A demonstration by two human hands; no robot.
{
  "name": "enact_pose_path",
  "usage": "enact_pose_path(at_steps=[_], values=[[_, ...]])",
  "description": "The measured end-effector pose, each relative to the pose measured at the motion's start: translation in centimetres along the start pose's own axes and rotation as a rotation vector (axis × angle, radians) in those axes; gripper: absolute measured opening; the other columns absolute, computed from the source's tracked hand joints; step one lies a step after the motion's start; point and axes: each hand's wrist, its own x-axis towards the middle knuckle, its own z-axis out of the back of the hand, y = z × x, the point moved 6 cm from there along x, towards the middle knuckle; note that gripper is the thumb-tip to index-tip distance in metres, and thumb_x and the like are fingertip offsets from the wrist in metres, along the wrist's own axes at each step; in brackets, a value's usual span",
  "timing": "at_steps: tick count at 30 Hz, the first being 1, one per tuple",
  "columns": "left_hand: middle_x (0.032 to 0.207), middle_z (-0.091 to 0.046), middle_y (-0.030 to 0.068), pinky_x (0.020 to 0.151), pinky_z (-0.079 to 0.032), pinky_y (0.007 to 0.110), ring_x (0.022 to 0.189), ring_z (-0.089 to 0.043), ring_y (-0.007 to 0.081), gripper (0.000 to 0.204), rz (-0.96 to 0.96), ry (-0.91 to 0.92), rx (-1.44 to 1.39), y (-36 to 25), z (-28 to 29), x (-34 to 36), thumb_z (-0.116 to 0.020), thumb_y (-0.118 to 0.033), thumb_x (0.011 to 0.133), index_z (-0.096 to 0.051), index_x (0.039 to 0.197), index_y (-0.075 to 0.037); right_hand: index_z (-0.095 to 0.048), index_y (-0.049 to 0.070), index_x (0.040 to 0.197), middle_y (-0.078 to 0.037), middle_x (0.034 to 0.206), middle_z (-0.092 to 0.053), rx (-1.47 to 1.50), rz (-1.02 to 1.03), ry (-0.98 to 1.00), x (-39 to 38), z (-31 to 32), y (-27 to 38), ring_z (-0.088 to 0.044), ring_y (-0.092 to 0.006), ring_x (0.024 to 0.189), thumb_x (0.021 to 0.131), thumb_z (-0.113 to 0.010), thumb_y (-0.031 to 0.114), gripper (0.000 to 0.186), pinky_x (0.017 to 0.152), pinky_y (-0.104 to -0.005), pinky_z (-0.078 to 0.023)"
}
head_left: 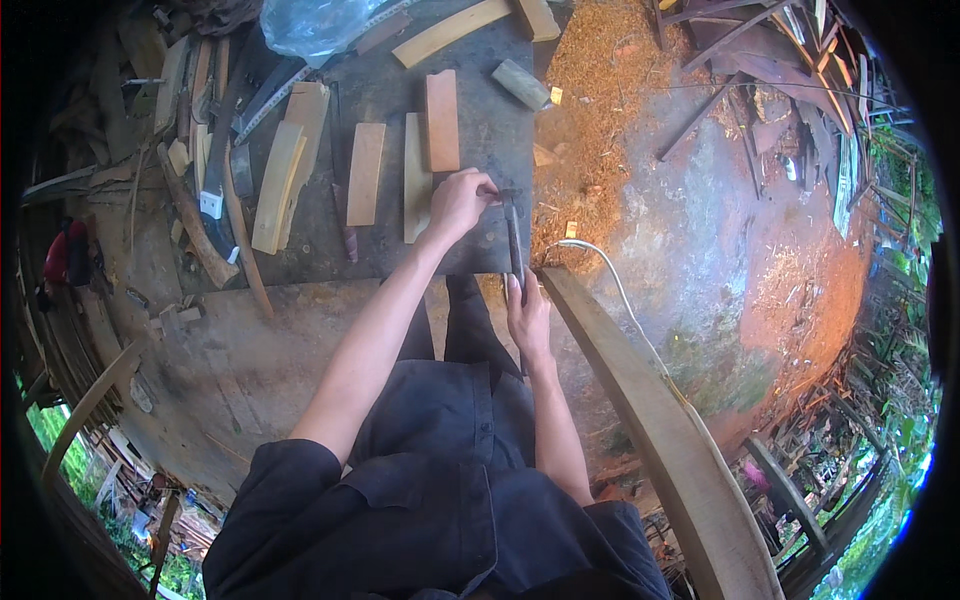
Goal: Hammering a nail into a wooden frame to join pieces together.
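Note:
My left hand (462, 205) is at the right edge of the dark worktop (385, 95), fingers pinched at the upper end of a long, narrow dark bar (515, 240), by a small dark piece too unclear to name. My right hand (530, 320) grips the bar lower down, just past the worktop's near edge. Beside my left hand lie a reddish wooden block (441, 118) and a paler strip (417, 180); another short board (365, 175) is farther left.
Stacked boards (285, 185), a clear plastic bag (310, 20) and a grey cylinder (520, 83) are on the worktop. A long timber beam (640, 410) with a pale cable (625, 295) runs along my right. Sawdust (590, 120) and scrap pieces (760, 80) cover parts of the ground.

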Motion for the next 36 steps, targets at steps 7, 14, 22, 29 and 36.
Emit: enact_pose_path(at_steps=[7,14,22,29,36], values=[[0.093,-0.071,0.0111,0.077,-0.056,0.047,0.089,-0.073,0.0359,0.009,-0.104,-0.066,-0.037,-0.1,0.1,-0.9,-0.082,-0.016,0.089,-0.080,0.095,-0.009,-0.060,0.000,0.142,-0.028,0.082,-0.069,0.007,0.001,-0.013,0.3,-0.2,0.0,-0.072,-0.0406,0.072,0.114,-0.056,0.030,0.041,0.066,-0.0482,-0.052],[0.094,-0.071,0.0113,0.079,-0.056,0.047,0.089,-0.073,0.0357,0.010,-0.152,-0.096,-0.037,-0.3,0.1,-1.3,-0.081,-0.016,0.090,-0.080,0.097,-0.008,-0.061,-0.001,0.141,-0.025,0.080,-0.070,0.023,-0.075,-0.022,0.6,-0.2,-1.2,-0.072,-0.0354,0.069,0.114,-0.056,0.029,0.041,0.064,-0.0471,-0.052],[0.095,-0.072,0.0104,0.078,-0.057,0.045,0.090,-0.074,0.0351,0.009,-0.099,-0.060,-0.064,0.0,0.4,-1.1,-0.081,-0.015,0.090,-0.081,0.096,-0.008,-0.060,0.000,0.141,-0.028,0.081,-0.069,-0.037,-0.093,0.036,0.1,-0.4,-0.2,-0.073,-0.0442,0.074,0.113,-0.056,0.030,0.041,0.064,-0.0503,-0.053],[0.096,-0.073,0.0091,0.077,-0.056,0.041,0.087,-0.074,0.0305,0.012,-0.160,-0.096,-0.042,-0.4,0.3,-1.3,-0.082,-0.014,0.091,-0.080,0.100,-0.006,-0.059,0.000,0.141,-0.031,0.085,-0.070,-0.055,0.041,-0.030,0.8,-0.5,0.1,-0.073,-0.0497,0.082,0.113,-0.056,0.031,0.042,0.066,-0.0535,-0.053],[0.093,-0.072,0.0084,0.074,-0.055,0.041,0.084,-0.073,0.0293,0.014,-0.125,-0.101,-0.038,0.1,0.4,-1.3,-0.084,-0.016,0.090,-0.079,0.098,-0.006,-0.060,-0.001,0.141,-0.032,0.086,-0.069,-0.026,-0.049,-0.012,0.1,-0.1,0.3,-0.072,-0.0489,0.079,0.113,-0.057,0.030,0.042,0.065,-0.0531,-0.052]])
